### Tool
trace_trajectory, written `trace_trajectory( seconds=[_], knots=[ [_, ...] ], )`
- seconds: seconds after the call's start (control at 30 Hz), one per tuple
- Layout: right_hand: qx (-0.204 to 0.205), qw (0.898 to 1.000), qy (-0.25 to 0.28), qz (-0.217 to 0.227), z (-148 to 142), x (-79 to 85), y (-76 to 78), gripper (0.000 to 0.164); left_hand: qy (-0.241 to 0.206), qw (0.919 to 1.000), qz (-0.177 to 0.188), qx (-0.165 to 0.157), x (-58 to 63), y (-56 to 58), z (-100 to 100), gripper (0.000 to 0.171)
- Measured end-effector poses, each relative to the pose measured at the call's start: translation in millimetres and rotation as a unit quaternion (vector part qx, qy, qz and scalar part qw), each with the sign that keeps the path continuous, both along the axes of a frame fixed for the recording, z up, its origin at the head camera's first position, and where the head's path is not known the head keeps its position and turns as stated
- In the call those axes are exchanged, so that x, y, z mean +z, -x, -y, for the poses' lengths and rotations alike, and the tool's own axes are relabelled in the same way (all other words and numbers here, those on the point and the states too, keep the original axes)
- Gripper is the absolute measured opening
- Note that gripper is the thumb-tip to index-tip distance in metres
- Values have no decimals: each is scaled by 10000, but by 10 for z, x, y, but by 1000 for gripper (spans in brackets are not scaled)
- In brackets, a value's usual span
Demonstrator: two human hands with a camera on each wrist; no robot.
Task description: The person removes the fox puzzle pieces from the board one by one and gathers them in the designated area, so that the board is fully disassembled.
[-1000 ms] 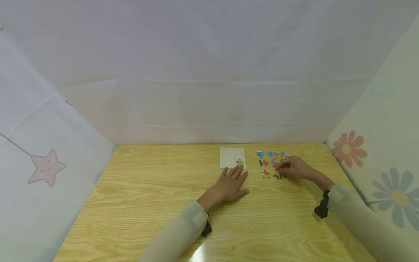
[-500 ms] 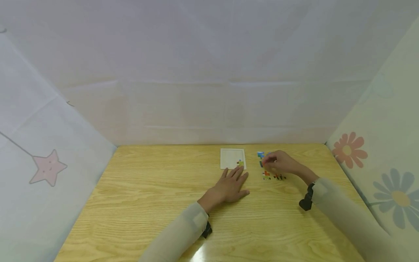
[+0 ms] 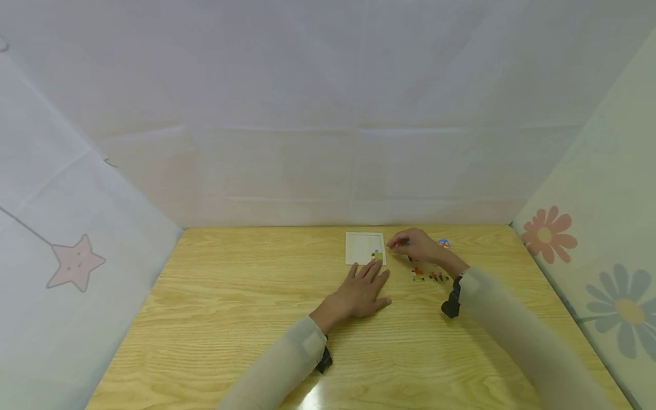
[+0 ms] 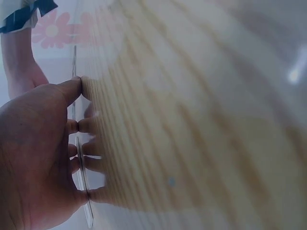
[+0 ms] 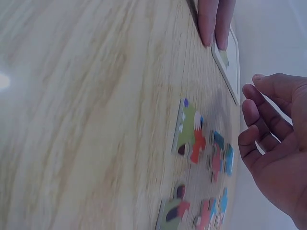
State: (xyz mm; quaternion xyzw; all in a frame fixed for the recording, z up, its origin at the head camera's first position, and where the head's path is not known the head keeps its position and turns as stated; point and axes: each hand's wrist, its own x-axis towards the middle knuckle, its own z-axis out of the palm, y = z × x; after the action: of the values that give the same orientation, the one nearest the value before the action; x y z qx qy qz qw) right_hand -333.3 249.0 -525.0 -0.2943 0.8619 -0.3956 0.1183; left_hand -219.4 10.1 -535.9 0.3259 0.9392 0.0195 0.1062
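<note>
My left hand (image 3: 359, 293) lies flat with fingers spread on the table, fingertips at the near rim of a square puzzle tray (image 3: 359, 249). One colourful puzzle piece (image 3: 378, 255) sits in the tray's near right corner. In the air just right of the tray is my right hand (image 3: 416, 245), its fingers bent and thumb close to the index fingertip, as the right wrist view shows. No piece shows between those fingertips; whether something is hidden there I cannot tell. Below that hand, several loose puzzle pieces lie in rows, including one with a green and orange picture (image 5: 189, 132).
The wooden table (image 3: 246, 319) ends at a pale cloth wall (image 3: 277, 171) close behind the tray. Printed side walls stand left and right. Part of another loose piece (image 3: 443, 244) shows behind the right wrist.
My right hand has moved left, from over the right side of the loose pieces to beside the tray. The left hand has stayed in place.
</note>
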Motion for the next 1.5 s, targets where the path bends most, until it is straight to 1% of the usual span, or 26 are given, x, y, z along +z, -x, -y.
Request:
trace_trajectory(
  seconds=[0.03, 0.17, 0.2, 0.27, 0.4, 0.5, 0.73, 0.97, 1.2, 1.37, 1.5],
  knots=[
    [-10, 10000, 19, 44, 27, 1, 8, 22, 30, 10000, 8, -16, 29, -11, -1, 75],
    [-102, 9996, 42, 272, 122, -24, 40, 23, 52, 10000, -36, -28, 35, -16, -6, 75],
    [-139, 9994, 38, 325, 142, -35, 48, 23, 90, 9999, -39, -35, 58, -26, -5, 75],
    [-185, 9992, 18, 359, 178, -61, 68, 23, 106, 9999, -23, -37, 52, -25, -6, 75],
    [-191, 9993, -32, 319, 237, -106, 101, 22, 112, 9999, 3, -25, 63, -30, -5, 75],
    [-123, 9994, -8, 320, 272, -128, 114, 21, 114, 9999, -27, -17, 73, -36, -5, 74],
    [54, 9997, -56, 228, 338, -130, 103, 22, 139, 9999, -63, -28, 46, -30, -8, 75],
    [104, 9998, -46, 191, 362, -141, 113, 21, 57, 10000, -35, -29, 83, -50, 1, 74],
    [52, 9993, 5, 382, 394, -143, 126, 20, 128, 9999, -28, -24, 82, -39, -3, 75],
    [-22, 9990, 78, 436, 408, -131, 113, 20, 200, 9998, 6, -17, 47, -18, -10, 76],
    [-72, 9987, 126, 481, 413, -122, 114, 21, 183, 9998, -29, -30, 47, -13, -13, 75]
  ],
)
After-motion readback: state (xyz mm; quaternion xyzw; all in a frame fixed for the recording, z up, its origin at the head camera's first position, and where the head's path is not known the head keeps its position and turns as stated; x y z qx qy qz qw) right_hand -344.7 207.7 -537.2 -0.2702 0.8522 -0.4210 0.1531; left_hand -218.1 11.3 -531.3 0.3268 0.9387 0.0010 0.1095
